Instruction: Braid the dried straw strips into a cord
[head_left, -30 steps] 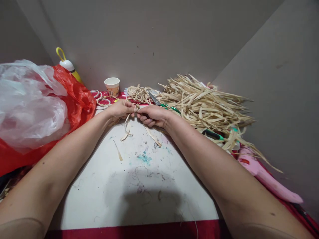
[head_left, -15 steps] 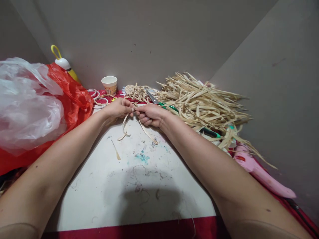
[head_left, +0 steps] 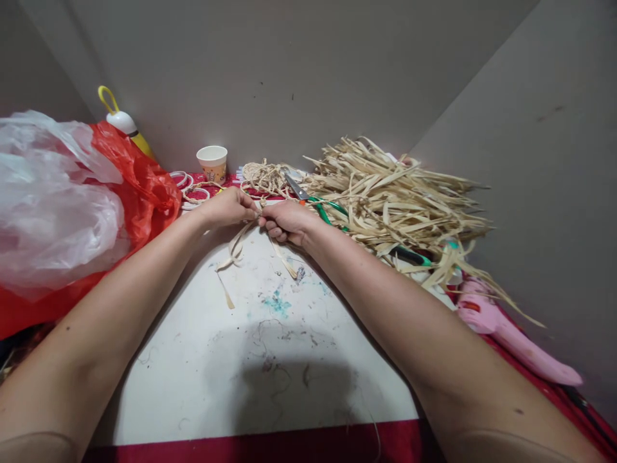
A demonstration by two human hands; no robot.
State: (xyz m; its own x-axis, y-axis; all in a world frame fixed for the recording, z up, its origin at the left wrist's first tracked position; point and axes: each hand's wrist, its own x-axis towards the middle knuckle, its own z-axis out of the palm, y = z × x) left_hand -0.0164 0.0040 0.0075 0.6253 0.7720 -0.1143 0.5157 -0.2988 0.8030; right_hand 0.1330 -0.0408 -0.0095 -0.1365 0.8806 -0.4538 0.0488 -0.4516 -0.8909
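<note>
My left hand (head_left: 226,207) and my right hand (head_left: 285,222) meet at the far end of a stained white board (head_left: 260,347). Both are closed in a pinch on pale dried-leaf strips (head_left: 237,247) whose loose ends hang from the fingers and trail on the board. One more thin strip (head_left: 225,292) lies loose on the board beside them. The fingertips of the two hands nearly touch.
A big heap of dried strips (head_left: 395,196) lies at the right, with green-handled scissors (head_left: 313,199) on it. Behind the hands are a braided cord coil (head_left: 263,175), a paper cup (head_left: 212,162), white rings (head_left: 190,186). Red and clear plastic bags (head_left: 72,206) fill the left. A pink glue gun (head_left: 511,337) lies right.
Both hands have shifted slightly up and away. The hanging strip ends have swung left and lie lower on the board.
</note>
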